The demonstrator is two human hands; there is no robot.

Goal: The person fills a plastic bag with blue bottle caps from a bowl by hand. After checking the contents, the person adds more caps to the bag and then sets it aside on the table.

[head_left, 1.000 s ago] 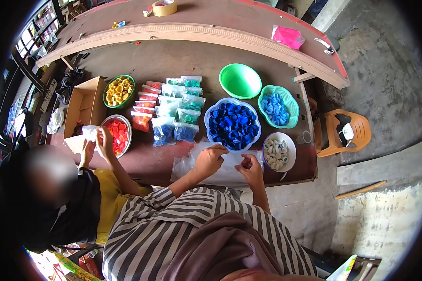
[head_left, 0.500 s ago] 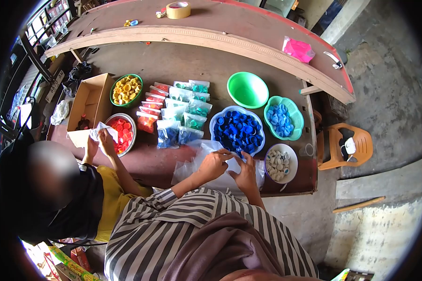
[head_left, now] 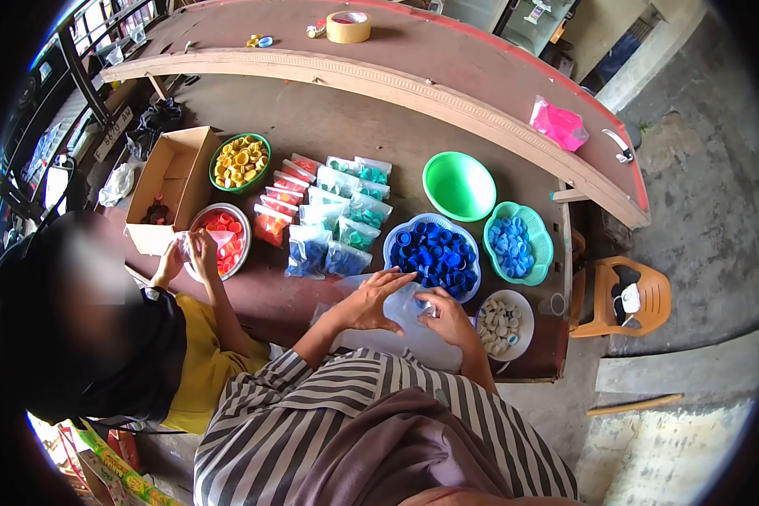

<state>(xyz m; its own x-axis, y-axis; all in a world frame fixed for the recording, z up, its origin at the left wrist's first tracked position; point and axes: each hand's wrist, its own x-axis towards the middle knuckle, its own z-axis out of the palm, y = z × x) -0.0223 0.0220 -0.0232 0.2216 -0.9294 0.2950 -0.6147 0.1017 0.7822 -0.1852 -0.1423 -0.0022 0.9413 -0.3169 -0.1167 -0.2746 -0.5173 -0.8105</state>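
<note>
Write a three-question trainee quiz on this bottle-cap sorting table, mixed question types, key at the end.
1. Multiple choice. What color are the caps in the bowl nearest the co-worker's hands?
a) yellow
b) red
c) white

2. True or false. The dark blue caps are to the left of the white caps.

3. Short answer. Which of the camera wearer's own hands is nearer the white caps?

Key:
1. b
2. True
3. The right hand
</note>
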